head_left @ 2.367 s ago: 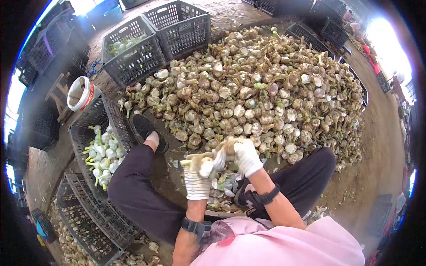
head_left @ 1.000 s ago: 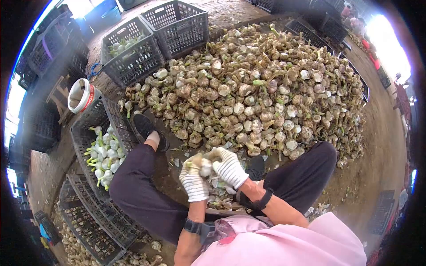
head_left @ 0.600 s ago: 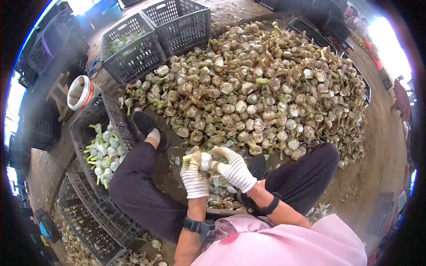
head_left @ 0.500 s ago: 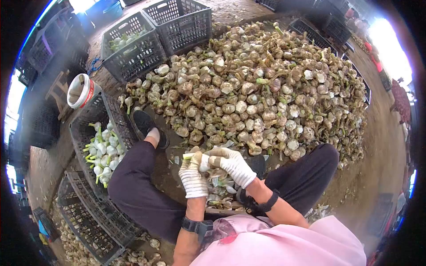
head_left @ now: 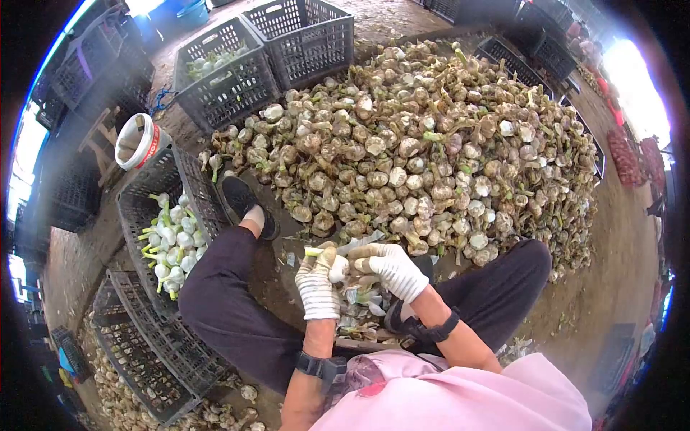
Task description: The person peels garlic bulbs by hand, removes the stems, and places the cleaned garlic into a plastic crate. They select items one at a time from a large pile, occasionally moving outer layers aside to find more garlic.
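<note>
A white garlic bulb [head_left: 338, 271] with a short green stem stub sits in the grip of my left hand [head_left: 317, 287], the stub poking out over the fingers. Close against its right side is my right hand [head_left: 394, 269], thumb and fingertips pinched together; whether skin is between them I cannot make out. Both hands wear white striped gloves with soiled fingers. Below them, loose garlic skins [head_left: 365, 302] lie on the ground between my legs. A big heap of dirty, untrimmed garlic [head_left: 402, 158] rises just ahead.
Left of my leg stands a black crate [head_left: 154, 205] with cleaned white garlic [head_left: 172, 244]. Behind it is a white bucket [head_left: 136, 142]. More black crates [head_left: 305, 47] stand at the back, and another crate [head_left: 144, 345] lies at lower left among loose bulbs.
My right hand has drawn slightly right, away from the bulb, exposing more of its white side. My left hand keeps its hold. The whole view has shifted slightly.
</note>
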